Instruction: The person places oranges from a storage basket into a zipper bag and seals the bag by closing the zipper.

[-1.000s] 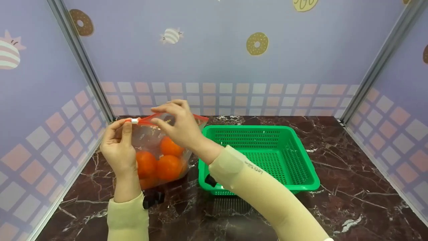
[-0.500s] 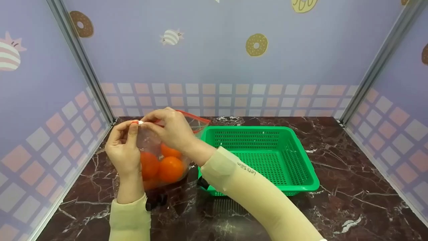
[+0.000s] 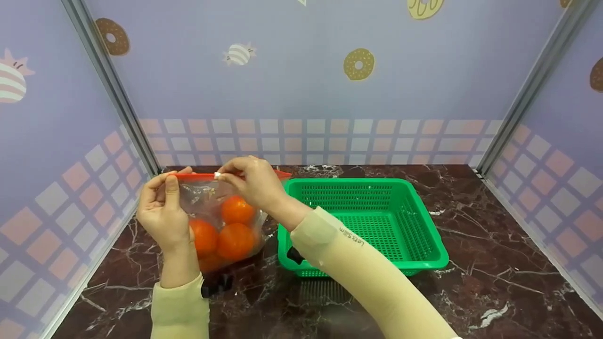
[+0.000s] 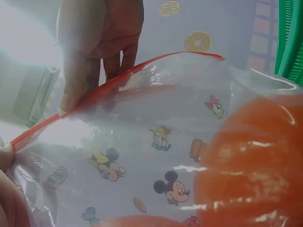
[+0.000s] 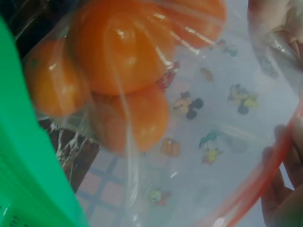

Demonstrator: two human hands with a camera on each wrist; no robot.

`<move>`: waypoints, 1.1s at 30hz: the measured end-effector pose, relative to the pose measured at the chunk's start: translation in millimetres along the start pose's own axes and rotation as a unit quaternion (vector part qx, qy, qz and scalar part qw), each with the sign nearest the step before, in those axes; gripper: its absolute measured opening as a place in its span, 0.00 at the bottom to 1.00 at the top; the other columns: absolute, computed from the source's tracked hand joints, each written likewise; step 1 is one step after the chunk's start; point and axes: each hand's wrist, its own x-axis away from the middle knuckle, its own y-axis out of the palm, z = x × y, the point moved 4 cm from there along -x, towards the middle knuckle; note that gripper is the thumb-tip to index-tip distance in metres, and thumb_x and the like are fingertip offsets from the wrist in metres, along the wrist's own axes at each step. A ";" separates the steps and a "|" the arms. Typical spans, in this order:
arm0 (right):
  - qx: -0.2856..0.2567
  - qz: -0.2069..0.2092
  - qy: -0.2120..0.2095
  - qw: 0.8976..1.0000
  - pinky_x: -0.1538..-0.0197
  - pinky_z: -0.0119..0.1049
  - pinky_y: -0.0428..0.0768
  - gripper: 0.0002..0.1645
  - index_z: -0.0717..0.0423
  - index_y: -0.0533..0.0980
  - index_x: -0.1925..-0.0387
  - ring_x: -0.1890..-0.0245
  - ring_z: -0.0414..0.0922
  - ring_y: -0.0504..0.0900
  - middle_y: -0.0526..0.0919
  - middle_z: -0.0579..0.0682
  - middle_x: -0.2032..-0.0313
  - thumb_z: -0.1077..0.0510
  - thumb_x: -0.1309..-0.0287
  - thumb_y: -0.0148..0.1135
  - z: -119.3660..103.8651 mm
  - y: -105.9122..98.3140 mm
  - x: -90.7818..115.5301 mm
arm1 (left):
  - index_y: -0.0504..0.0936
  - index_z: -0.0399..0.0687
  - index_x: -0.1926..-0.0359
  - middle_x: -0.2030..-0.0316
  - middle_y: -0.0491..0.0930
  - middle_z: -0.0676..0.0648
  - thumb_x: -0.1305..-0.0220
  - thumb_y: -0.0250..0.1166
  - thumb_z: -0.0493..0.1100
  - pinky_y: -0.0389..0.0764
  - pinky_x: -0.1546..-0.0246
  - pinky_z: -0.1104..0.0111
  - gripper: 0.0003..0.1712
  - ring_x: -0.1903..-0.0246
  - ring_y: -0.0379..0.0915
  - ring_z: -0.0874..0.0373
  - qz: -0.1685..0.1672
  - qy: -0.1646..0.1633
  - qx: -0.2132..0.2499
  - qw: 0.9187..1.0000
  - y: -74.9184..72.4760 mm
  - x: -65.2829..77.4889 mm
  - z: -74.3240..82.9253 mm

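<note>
A clear zip bag (image 3: pixel 202 195) with a red top strip and cartoon prints holds several oranges (image 3: pixel 237 241). My left hand (image 3: pixel 165 212) pinches the left end of the red strip between thumb and fingers. On that same strip, a little to the right, my right hand (image 3: pixel 256 181) pinches the small white slider (image 3: pixel 217 175). In the left wrist view the right thumb and fingers straddle the red strip (image 4: pixel 118 81), and large oranges (image 4: pixel 251 165) fill the bag's lower part. The right wrist view shows the oranges (image 5: pixel 128 47) bunched together behind the plastic.
A green plastic basket (image 3: pixel 424 226) with slotted walls stands on the dark marbled tabletop (image 3: pixel 490 263), right beside the bag. The right forearm passes over its near left corner. Patterned wall panels (image 3: pixel 301 84) enclose the table at the back and both sides.
The right hand came left to the slider beside the left hand, then slid right along the strip with it. The strip, earlier gaping, now runs straight between the hands.
</note>
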 end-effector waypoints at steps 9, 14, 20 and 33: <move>-0.008 -0.006 0.036 0.999 0.53 0.27 0.83 0.12 0.51 0.88 0.57 0.59 0.40 0.88 0.91 0.46 0.58 0.50 0.32 0.64 31.2 -2.2 1.3 | 0.83 0.25 0.63 0.70 0.90 0.38 0.35 0.64 0.25 0.85 0.54 0.66 0.03 0.66 0.90 0.49 0.018 0.012 0.004 1.000 -7.3 -4.8 1.8; -0.009 0.000 0.063 0.998 0.55 0.27 0.84 0.11 0.52 0.88 0.57 0.60 0.40 0.88 0.91 0.48 0.58 0.52 0.32 0.65 48.4 -5.5 1.6 | 0.83 0.26 0.64 0.70 0.90 0.37 0.35 0.65 0.26 0.86 0.56 0.66 0.02 0.66 0.90 0.49 0.031 0.008 0.010 0.999 -8.8 -6.5 2.1; -0.001 0.000 0.092 0.996 0.54 0.30 0.85 0.10 0.52 0.88 0.58 0.60 0.41 0.88 0.92 0.48 0.58 0.52 0.33 0.66 67.4 -10.3 1.9 | 0.83 0.27 0.64 0.70 0.90 0.38 0.35 0.66 0.27 0.86 0.55 0.65 0.03 0.66 0.90 0.49 0.043 0.009 0.006 0.999 -11.9 -7.9 3.0; 0.003 -0.014 0.138 0.990 0.57 0.36 0.83 0.12 0.54 0.87 0.58 0.63 0.44 0.86 0.91 0.51 0.58 0.51 0.32 0.66 106.6 -25.4 5.8 | 0.84 0.28 0.65 0.71 0.90 0.39 0.36 0.67 0.27 0.87 0.55 0.65 0.01 0.67 0.90 0.49 0.064 0.000 0.021 0.998 -19.8 -12.2 2.5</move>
